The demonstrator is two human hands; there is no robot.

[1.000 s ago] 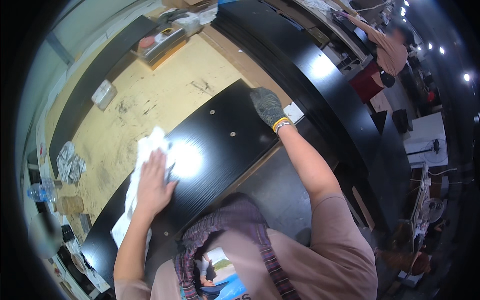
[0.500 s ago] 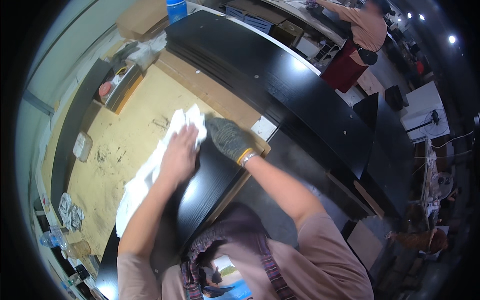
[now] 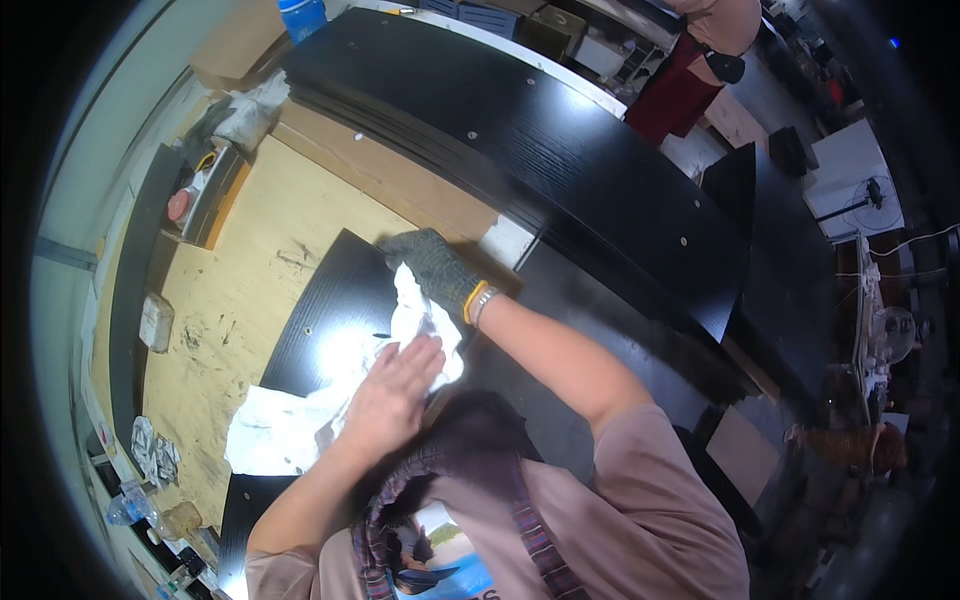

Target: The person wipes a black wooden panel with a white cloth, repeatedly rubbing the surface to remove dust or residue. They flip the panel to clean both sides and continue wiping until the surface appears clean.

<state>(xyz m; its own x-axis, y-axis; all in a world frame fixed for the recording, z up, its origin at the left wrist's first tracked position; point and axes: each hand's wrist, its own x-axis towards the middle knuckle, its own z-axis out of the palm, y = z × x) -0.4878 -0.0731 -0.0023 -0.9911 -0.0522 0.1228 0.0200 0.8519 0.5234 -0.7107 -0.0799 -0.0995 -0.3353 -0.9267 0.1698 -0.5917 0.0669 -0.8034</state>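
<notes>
My bare left hand [image 3: 396, 392] lies with fingers stretched flat on a crumpled white cloth [image 3: 282, 425], pressing it against a glossy black panel [image 3: 322, 300]. The cloth trails off to the left over the panel and part of the tabletop. My right hand [image 3: 425, 262], in a dark grey knit glove with a yellow cuff, is closed over the panel's far right edge; its fingertips are partly hidden. Just below the glove, the upper tip of the cloth stands up.
A stack of black panels [image 3: 520, 140] runs along the far side on cardboard [image 3: 370, 165]. On the yellowish tabletop [image 3: 230, 300] are a small open box [image 3: 212, 205], a pale block [image 3: 155, 322] and a crumpled rag [image 3: 152, 450]. A person [image 3: 680, 90] stands beyond.
My left hand has drawn the cloth toward me and slightly right, exposing the panel's far end. My right hand stays at the panel's edge. The view has shifted a little.
</notes>
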